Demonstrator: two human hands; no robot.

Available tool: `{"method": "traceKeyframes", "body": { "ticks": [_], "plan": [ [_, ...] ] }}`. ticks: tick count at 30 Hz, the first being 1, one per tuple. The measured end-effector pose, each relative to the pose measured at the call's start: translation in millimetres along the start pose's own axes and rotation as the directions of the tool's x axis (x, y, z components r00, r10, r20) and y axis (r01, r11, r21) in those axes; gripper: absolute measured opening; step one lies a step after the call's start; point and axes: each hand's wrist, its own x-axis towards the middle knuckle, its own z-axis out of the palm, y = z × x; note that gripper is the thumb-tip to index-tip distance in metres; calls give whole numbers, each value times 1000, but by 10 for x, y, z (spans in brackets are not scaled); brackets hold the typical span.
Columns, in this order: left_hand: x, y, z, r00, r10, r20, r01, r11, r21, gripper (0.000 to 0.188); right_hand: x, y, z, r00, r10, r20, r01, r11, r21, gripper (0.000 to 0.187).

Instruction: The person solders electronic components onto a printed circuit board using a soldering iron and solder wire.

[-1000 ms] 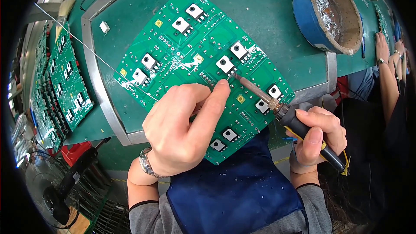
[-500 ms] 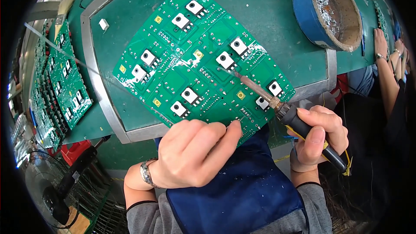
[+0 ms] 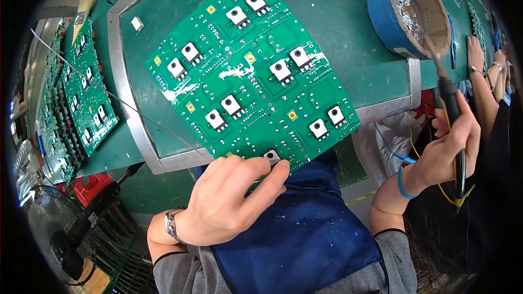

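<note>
A large green circuit board [image 3: 218, 87] lies tilted on the bench, carrying several white three-legged components [image 3: 280, 70] and small yellow pads. Over its near edge is my left hand [image 3: 231, 196], fingers closed in a pinch around a thin solder wire [image 3: 141, 114] that runs in from the upper left. The hand covers part of the board's near corner. My right hand [image 3: 449, 141] grips a soldering iron [image 3: 448, 95] with a black handle, off the board's right side. The iron's tip points up at the near rim of a round blue tub [image 3: 389, 22] with shiny solder scraps inside.
Several populated green boards [image 3: 87, 87] stand stacked at the left beside a brush [image 3: 84, 8]. A metal frame [image 3: 128, 98] edges the work area. A small white block [image 3: 137, 23] lies near it. Another person's hand [image 3: 475, 54] rests at the far right. A fan [image 3: 46, 223] stands lower left.
My right hand has carried the soldering iron from the board up and right to the tub. The board has turned and shifted slightly. My left hand has moved a little left.
</note>
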Motion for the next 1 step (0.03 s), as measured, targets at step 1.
{"method": "traceKeyframes", "body": {
  "ticks": [1],
  "plan": [
    [3, 3, -25, 999, -44, 0, 43, 996, -84, 44, -21, 37, 23, 998, 4, -66, 0, 998, 69, 33]
  ]
}}
